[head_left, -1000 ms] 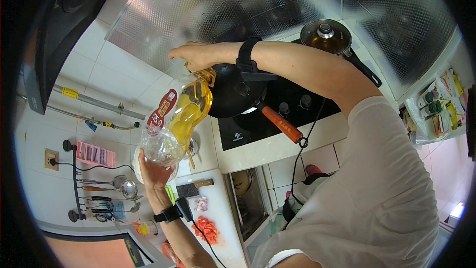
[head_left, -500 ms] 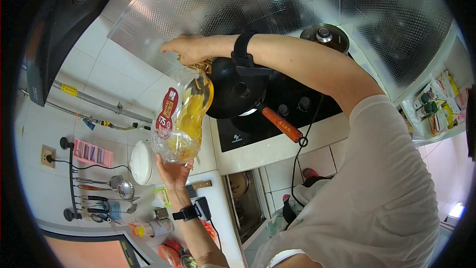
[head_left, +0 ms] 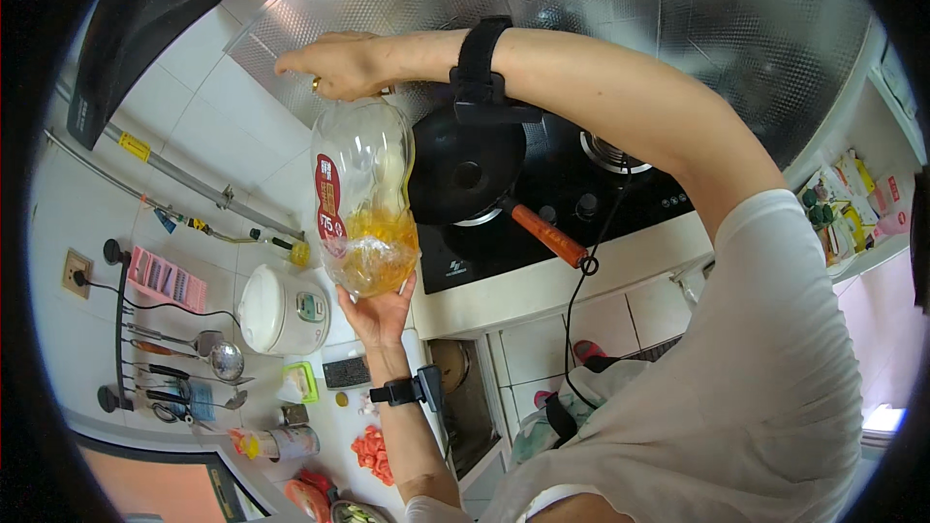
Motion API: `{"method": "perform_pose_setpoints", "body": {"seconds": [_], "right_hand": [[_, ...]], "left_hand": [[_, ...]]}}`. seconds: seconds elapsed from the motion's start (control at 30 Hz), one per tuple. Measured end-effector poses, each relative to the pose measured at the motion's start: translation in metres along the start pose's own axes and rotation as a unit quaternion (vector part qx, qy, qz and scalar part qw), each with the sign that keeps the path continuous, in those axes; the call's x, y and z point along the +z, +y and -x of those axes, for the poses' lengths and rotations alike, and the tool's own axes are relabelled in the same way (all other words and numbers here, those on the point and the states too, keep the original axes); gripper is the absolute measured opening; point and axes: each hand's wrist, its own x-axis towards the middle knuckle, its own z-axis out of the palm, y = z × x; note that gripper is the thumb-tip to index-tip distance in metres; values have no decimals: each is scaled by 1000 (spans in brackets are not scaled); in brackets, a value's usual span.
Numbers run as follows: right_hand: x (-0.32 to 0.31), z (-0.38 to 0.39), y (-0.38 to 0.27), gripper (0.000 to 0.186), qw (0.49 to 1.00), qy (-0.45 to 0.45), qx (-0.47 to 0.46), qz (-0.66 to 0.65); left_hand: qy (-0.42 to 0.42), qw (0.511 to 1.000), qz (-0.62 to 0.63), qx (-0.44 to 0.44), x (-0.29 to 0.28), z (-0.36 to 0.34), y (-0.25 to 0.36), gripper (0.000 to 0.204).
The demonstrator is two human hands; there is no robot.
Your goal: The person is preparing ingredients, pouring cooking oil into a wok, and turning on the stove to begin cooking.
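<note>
A large clear plastic bottle of yellow cooking oil point(head_left: 380, 237) with a red label stands nearly upright in front of me, just left of the wok. Its oil sits in the lower part. My right hand point(head_left: 341, 66) is closed around the top of the bottle, hiding its neck and cap; a ring shows on one finger. From below, my left hand point(head_left: 380, 314) is pressed against the bottle's base and holds it up. The black wok point(head_left: 472, 177) rests on the hob, its wooden handle point(head_left: 544, 234) pointing toward me on the right. A dark patch shows in its middle.
The black hob point(head_left: 455, 269) has an uncovered burner point(head_left: 610, 153) at right. A white rice cooker point(head_left: 291, 315) stands left of the bottle. Red chopped pieces point(head_left: 371, 455) and a cleaver blade point(head_left: 346, 374) lie on the counter. Ladles point(head_left: 226, 360) hang on the left wall. A cable point(head_left: 572, 329) crosses the hob.
The bottle has come more upright and its oil has settled toward the base. My right hand has risen with the bottle's top. My left hand stays under the base.
</note>
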Motion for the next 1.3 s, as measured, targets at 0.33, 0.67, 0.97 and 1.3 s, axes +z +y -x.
{"method": "perform_pose_setpoints", "body": {"seconds": [0.33, 0.67, 0.97, 1.3], "right_hand": [[-36, 28, -60, 53, 995, -13, 75, 71], [-44, 7, -102, 36, 985, 67, -55, 151], [-28, -61, -217, 52, 987, -104, 79, 93], [49, -247, -181, 30, 719, -137, -258, 630]], "left_hand": [[-63, 993, 43, -89, -1, 2, 8, 82], [-46, 990, 90, -100, 12, 21, -6, 82], [-84, 986, 143, -4, -12, 71, 15, 83], [-10, 996, 22, -87, -70, 132, 33, 92]]}}
